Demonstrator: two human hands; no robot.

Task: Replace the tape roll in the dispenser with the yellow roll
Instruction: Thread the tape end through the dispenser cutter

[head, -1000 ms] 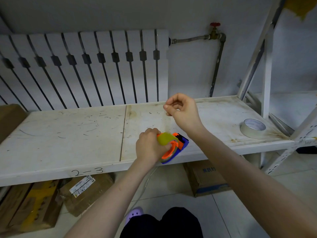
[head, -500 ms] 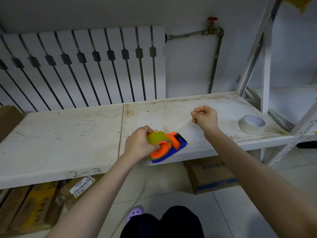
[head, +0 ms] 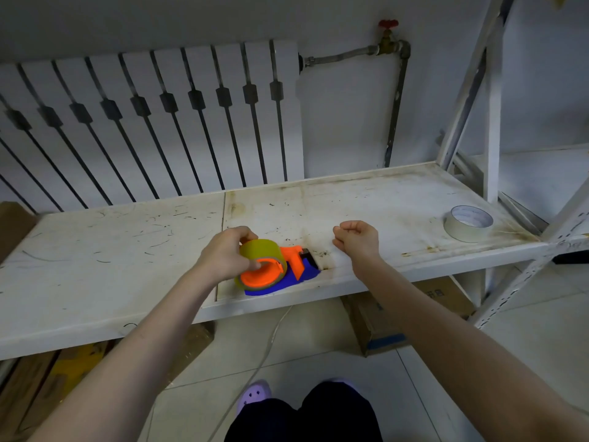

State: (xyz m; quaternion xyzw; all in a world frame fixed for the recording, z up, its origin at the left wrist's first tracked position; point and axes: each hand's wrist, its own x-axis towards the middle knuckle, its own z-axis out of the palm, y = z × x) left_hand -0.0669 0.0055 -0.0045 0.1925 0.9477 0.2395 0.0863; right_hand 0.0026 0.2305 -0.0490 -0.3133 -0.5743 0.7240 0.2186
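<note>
The orange and blue tape dispenser (head: 294,271) lies on its side near the front edge of the white shelf (head: 111,250). A yellow roll (head: 259,253) sits on its orange hub. My left hand (head: 224,253) grips the yellow roll and the hub from the left. To the right of the dispenser, my right hand (head: 357,239) hovers low over the shelf with its fingers pinched together; whether a tape end is between them cannot be made out. A white tape roll (head: 467,223) lies flat at the shelf's right end.
A white radiator (head: 153,122) and a pipe with a red valve (head: 389,25) stand behind the shelf. A shelf upright (head: 490,106) rises at the right. Cardboard boxes (head: 376,323) sit on the tiled floor under the shelf.
The dispenser has come down from the air onto the shelf, still held by my left hand. My right hand dropped from above it to the right and close to the shelf.
</note>
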